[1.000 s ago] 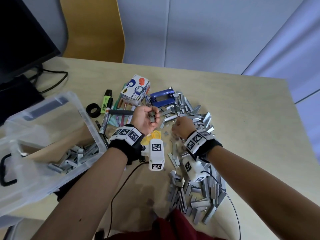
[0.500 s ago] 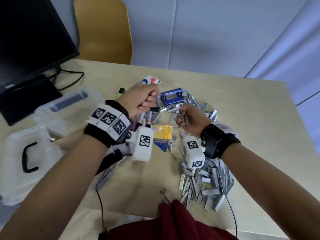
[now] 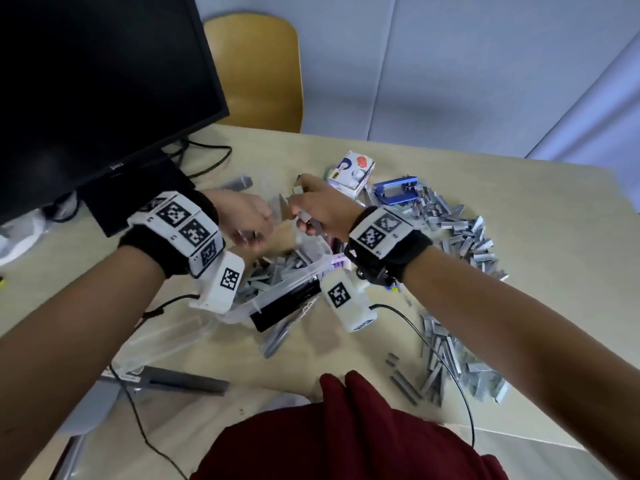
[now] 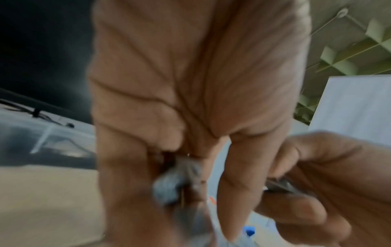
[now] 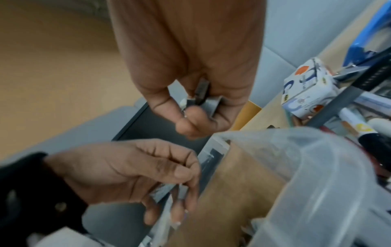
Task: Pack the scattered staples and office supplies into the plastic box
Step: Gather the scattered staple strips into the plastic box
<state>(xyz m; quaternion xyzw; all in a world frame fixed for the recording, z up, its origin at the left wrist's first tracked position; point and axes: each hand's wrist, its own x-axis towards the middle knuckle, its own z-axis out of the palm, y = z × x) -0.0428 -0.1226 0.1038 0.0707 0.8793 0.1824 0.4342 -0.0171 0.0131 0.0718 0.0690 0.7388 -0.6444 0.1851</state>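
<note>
Both hands centre frame, directly above box (image 3: pixel 304 268). Left hand (image 3: pixel 247 216) and right hand (image 3: pixel 320 207) each pinching staples (image 5: pixel 204 98), fingers curled. Box just below fingertips; release drops straight down. Loose pile lower right.

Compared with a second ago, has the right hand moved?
Yes. The right hand, which was over the staple pile nearer than the blue stapler, now holds staples over the plastic box, left of the stapler.
</note>
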